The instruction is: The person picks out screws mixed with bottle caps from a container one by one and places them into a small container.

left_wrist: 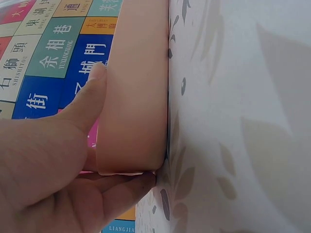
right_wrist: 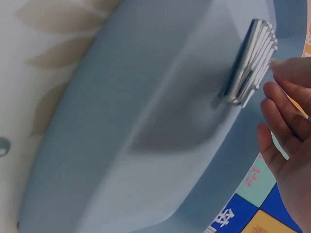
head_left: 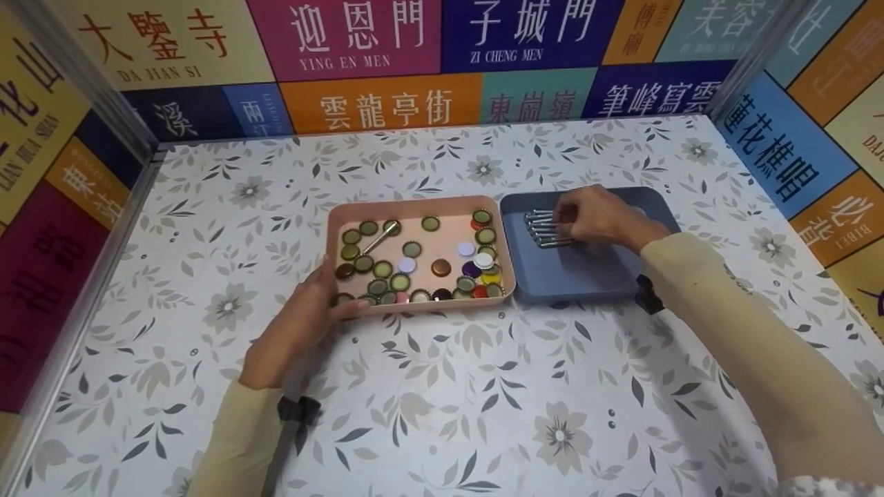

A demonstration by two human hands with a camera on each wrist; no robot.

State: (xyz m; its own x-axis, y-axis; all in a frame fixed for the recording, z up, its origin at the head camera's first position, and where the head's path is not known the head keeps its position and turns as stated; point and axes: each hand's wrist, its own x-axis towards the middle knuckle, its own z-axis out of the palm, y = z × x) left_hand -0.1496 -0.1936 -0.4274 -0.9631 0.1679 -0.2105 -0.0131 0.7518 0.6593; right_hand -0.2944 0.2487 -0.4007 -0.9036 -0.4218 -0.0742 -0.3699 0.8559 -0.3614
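At the front left corner of a pink tray [head_left: 421,203], my left hand [head_left: 304,321] grips the wall; in the left wrist view the thumb lies along one side and the fingers [left_wrist: 129,194] reach under the corner. Many bottle caps [head_left: 440,268] and one silver metal rod [head_left: 378,239] lie inside this tray. My right hand [head_left: 597,217] is over the blue tray [head_left: 580,286], where several silver metal rods [right_wrist: 250,63] lie side by side in a row. In the right wrist view its thumb and index fingertips pinch at the end of one rod, the other fingers loosely bent.
Both trays stand side by side, edges meeting, on a table [head_left: 442,400] covered with a floral print. Panels with large characters [head_left: 387,103] stand along the back and both sides. Caps crowd the pink tray's left, front and right parts.
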